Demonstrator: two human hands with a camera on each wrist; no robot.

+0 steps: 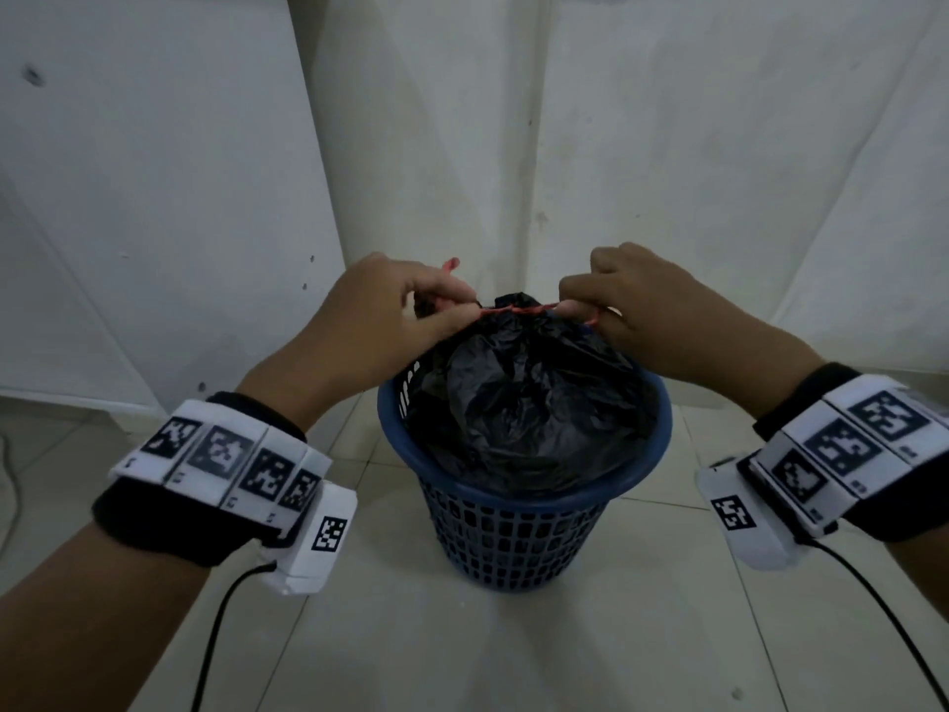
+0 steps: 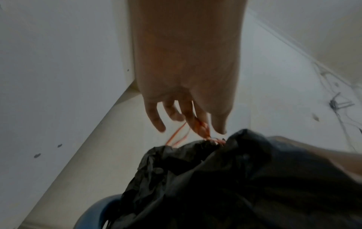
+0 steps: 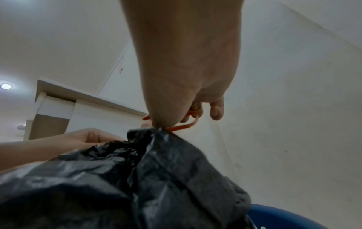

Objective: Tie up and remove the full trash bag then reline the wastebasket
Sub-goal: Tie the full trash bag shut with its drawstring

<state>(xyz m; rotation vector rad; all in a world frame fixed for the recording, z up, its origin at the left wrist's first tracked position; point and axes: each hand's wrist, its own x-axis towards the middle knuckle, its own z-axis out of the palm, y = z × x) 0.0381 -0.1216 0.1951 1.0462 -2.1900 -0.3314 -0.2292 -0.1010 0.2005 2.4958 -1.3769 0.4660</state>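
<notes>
A full black trash bag (image 1: 518,398) sits in a blue mesh wastebasket (image 1: 518,521) on the tiled floor. Its top is gathered into a neck, and a red drawstring (image 1: 513,309) runs taut across it. My left hand (image 1: 405,305) pinches the string's left end at the neck, a loose red tail sticking up behind its fingers. My right hand (image 1: 611,310) pinches the right end. In the left wrist view the drawstring (image 2: 201,128) is wound round my fingers above the bag (image 2: 235,178). In the right wrist view the drawstring (image 3: 182,126) loops under my curled fingers, over the bag (image 3: 137,178).
White walls (image 1: 719,172) meet in a corner just behind the basket, and a white panel (image 1: 154,197) stands at the left. Pale floor tiles (image 1: 462,650) surround the basket. Black cables (image 1: 215,634) hang from both wrist units.
</notes>
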